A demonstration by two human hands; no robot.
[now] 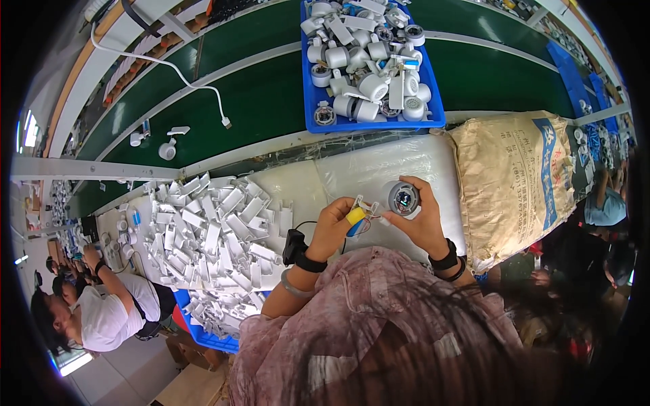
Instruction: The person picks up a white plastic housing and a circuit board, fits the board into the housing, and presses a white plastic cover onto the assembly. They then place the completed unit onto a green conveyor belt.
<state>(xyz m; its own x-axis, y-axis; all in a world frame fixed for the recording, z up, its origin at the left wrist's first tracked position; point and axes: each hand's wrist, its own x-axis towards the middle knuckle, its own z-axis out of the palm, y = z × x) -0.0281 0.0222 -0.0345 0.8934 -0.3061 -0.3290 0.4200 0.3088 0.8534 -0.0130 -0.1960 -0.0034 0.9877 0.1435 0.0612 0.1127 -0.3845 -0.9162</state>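
Pinched in my left hand (329,231) is a small white plastic part (360,202) with a yellow-and-blue cylinder (355,216), which looks like a battery. Thin wires (374,214) run from it toward my right hand. My right hand (426,222) is closed around a round white-and-grey housing (403,197), its open face up and a dark, lit circuit inside. Both hands are close together above the plastic-covered bench (338,174). The fingertips of the left hand partly cover the small part.
On the left lies a big pile of white plastic pieces (217,230), with a blue bin (206,337) below it. A blue tray (374,126) of round housings stands ahead on the green conveyor (264,101). A brown sack (508,189) is at the right; a white cable (169,64) hangs ahead-left.
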